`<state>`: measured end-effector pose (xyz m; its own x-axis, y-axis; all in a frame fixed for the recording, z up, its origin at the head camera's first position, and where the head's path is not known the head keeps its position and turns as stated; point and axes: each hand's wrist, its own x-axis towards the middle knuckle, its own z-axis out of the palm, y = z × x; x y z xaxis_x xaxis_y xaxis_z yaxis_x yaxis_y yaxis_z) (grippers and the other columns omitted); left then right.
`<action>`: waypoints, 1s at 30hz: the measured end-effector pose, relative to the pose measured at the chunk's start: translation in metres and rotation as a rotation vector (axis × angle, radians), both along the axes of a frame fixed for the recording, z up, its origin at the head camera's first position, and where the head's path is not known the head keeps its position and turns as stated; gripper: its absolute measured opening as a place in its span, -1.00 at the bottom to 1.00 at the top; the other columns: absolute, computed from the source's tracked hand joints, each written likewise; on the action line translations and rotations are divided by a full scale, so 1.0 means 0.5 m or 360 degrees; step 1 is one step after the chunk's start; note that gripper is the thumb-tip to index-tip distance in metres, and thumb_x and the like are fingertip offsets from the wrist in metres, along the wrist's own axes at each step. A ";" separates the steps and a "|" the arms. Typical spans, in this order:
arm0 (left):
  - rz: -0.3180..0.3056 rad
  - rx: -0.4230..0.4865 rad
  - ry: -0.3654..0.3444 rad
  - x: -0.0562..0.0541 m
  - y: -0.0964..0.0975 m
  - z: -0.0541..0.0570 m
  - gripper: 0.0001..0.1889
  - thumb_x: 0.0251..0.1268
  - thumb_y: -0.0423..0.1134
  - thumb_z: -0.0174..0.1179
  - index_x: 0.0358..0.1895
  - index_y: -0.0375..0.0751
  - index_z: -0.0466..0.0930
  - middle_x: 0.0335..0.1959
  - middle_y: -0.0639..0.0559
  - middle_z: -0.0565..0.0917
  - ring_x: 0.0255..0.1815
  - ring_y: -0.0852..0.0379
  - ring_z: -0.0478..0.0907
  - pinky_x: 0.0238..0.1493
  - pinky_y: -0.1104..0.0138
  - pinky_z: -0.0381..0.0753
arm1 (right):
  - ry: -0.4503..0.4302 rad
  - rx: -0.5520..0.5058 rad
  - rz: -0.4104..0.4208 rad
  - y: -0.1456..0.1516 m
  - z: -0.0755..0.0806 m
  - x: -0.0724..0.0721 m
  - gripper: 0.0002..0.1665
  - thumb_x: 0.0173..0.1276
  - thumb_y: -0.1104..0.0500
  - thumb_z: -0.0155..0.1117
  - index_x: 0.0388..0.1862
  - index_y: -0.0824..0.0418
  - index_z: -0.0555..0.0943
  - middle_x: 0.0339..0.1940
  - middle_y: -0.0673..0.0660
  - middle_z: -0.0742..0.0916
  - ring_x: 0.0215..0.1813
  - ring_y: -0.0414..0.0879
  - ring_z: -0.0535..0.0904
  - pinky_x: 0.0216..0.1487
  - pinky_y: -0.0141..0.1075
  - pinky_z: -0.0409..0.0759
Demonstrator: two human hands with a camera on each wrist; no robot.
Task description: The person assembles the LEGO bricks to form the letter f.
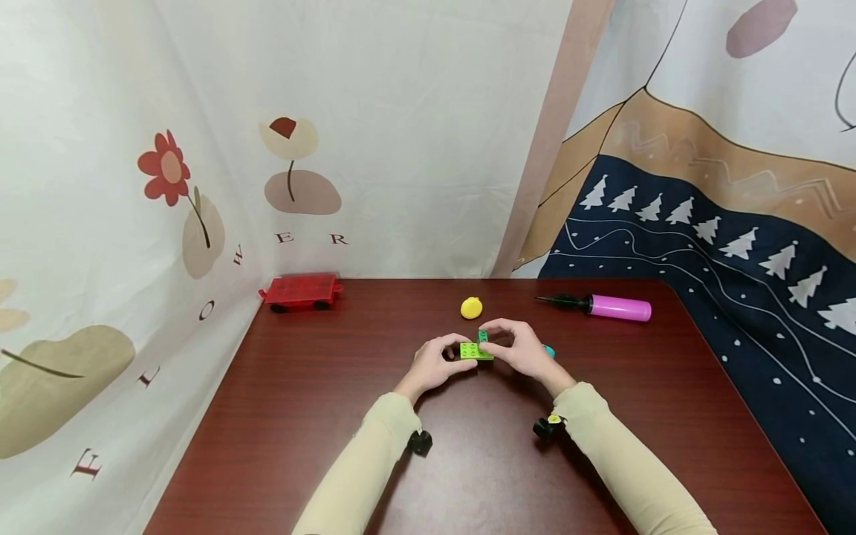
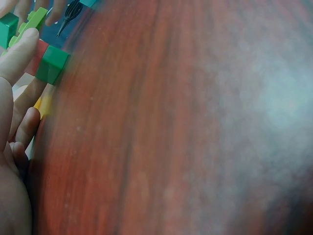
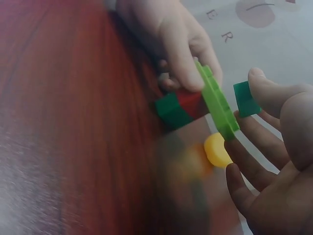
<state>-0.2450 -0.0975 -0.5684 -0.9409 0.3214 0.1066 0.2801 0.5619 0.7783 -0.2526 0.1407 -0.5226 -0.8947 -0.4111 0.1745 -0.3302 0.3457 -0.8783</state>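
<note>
My left hand [image 1: 431, 364] grips a small stack of toy bricks by its side. On top lies a lime green studded plate [image 3: 217, 100]; beneath it come a red brick [image 3: 191, 103] and a dark green brick [image 3: 171, 113]. My right hand [image 1: 524, 351] pinches another green brick [image 3: 246, 99] between thumb and fingers. In the right wrist view a narrow gap separates that brick from the plate's studs. Seen from the head, it stands over the right end of the plate.
Beyond the hands sits a yellow round object [image 1: 471, 307]. A pink hand pump [image 1: 620, 307] with a black nozzle lies at the back right, and a red toy wagon [image 1: 302, 291] at the back left. Something blue [image 1: 550, 350] peeks out behind the right hand. Printed curtains [image 1: 414, 148] border the table.
</note>
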 end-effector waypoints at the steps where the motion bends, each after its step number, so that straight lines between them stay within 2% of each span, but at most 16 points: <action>1: -0.0001 0.0003 0.0001 0.000 0.000 0.000 -0.60 0.24 0.17 0.50 0.12 0.29 0.72 -0.31 0.25 0.64 -0.25 0.23 0.54 -0.16 0.25 0.48 | 0.0001 0.0009 0.0014 -0.002 -0.001 0.001 -0.55 0.43 0.15 0.49 0.20 0.35 0.68 0.05 0.16 0.80 0.12 0.09 0.71 0.17 0.05 0.66; 7: -0.0011 0.0013 -0.0002 0.000 0.000 0.003 -0.60 0.26 0.15 0.50 0.13 0.27 0.72 -0.32 0.23 0.64 -0.25 0.23 0.54 -0.15 0.23 0.48 | -0.0014 0.0011 0.0057 -0.012 -0.009 0.005 -0.56 0.41 0.16 0.50 0.19 0.30 0.69 0.08 0.11 0.79 0.15 0.06 0.71 0.19 0.04 0.66; 13: -0.0025 0.0015 0.0005 -0.002 0.000 0.004 -0.59 0.29 0.14 0.48 0.16 0.23 0.71 -0.31 0.20 0.63 -0.26 0.22 0.53 -0.14 0.21 0.46 | 0.0039 0.0035 0.0047 -0.023 -0.018 0.010 -0.61 0.40 0.14 0.53 0.16 0.19 0.72 0.06 0.09 0.80 0.04 -0.03 0.72 0.07 -0.18 0.69; 17: -0.0036 0.0021 0.0008 -0.002 0.000 0.005 -0.59 0.30 0.13 0.48 0.17 0.20 0.71 -0.30 0.18 0.63 -0.25 0.21 0.53 -0.14 0.21 0.46 | 0.0066 0.0040 0.0009 -0.028 -0.021 0.015 -0.64 0.38 0.12 0.55 0.12 0.09 0.74 0.03 0.07 0.80 -0.06 -0.06 0.71 -0.04 -0.24 0.69; 23: -0.0028 0.0026 0.0008 -0.001 0.000 0.004 -0.59 0.29 0.13 0.48 0.17 0.20 0.72 -0.30 0.19 0.63 -0.25 0.21 0.53 -0.13 0.21 0.46 | 0.0081 0.0022 -0.0039 -0.033 -0.028 0.020 -0.64 0.38 0.11 0.55 0.12 0.07 0.75 0.04 0.05 0.80 -0.10 -0.08 0.69 -0.08 -0.23 0.68; 30: -0.0015 0.0027 0.0000 -0.001 0.000 -0.001 -0.59 0.27 0.13 0.49 0.15 0.23 0.72 -0.30 0.21 0.63 -0.24 0.20 0.54 -0.11 0.21 0.48 | 0.0068 0.0041 -0.0112 -0.038 -0.039 0.024 -0.67 0.40 0.11 0.53 0.11 0.04 0.75 0.02 0.05 0.79 -0.26 -0.02 0.60 -0.31 -0.29 0.60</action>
